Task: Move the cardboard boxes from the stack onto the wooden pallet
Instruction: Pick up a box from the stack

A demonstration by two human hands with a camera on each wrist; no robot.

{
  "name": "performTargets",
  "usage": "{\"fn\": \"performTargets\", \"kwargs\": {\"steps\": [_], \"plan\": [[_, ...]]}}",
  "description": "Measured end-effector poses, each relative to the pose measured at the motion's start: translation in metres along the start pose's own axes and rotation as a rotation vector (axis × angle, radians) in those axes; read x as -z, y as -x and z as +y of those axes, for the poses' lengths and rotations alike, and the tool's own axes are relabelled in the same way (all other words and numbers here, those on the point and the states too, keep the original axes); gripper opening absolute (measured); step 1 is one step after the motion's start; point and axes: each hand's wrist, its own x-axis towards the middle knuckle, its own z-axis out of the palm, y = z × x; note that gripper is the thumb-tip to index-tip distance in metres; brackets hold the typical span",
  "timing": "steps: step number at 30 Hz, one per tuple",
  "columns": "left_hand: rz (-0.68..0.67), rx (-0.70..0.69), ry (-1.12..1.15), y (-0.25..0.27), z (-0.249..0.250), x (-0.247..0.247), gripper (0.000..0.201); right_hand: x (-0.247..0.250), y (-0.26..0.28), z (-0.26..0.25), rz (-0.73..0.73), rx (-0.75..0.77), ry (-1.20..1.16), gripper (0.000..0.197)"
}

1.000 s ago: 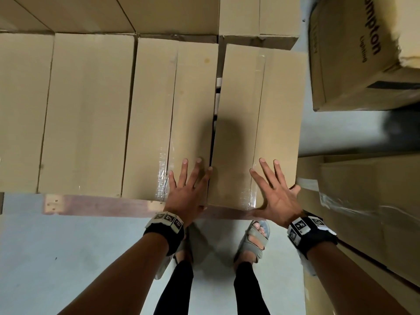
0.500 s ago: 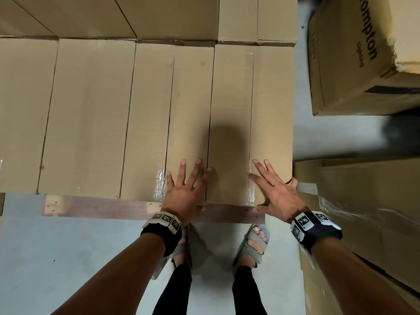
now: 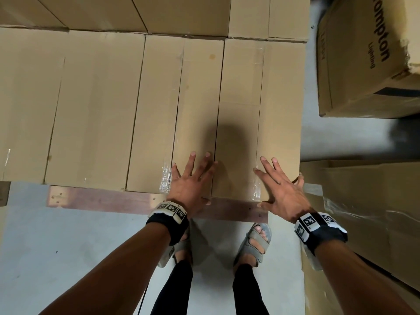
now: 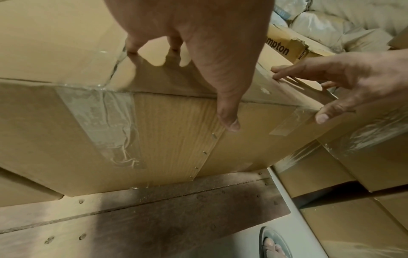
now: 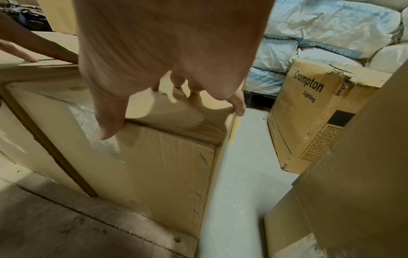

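Both the left hand (image 3: 193,183) and right hand (image 3: 280,189) lie spread flat on the end cardboard box (image 3: 259,114), apparently squaring it against its neighbour (image 3: 177,114) on the wooden pallet (image 3: 109,200).

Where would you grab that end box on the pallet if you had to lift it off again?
Probably by its two short ends, or under its near bottom edge. The end box is long and narrow, its left side is tight against the neighbouring box, and only its right side faces open floor. The left hand and right hand now rest spread on its top.
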Motion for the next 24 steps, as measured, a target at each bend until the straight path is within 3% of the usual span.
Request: {"fn": "performTargets", "kwargs": {"steps": [12, 20, 24], "plan": [[0.072, 0.017, -0.007, 0.002, 0.004, -0.006, 0.114, -0.022, 0.002, -0.009, 0.079, -0.025, -0.021, 0.106], [0.077, 0.040, -0.009, 0.007, 0.009, -0.004, 0.114, -0.028, 0.006, -0.017, 0.097, -0.018, -0.015, 0.105], [-0.025, 0.045, 0.096, 0.009, 0.014, 0.014, 0.111, -0.020, 0.017, -0.032, 0.083, -0.040, -0.156, 0.082]]}}
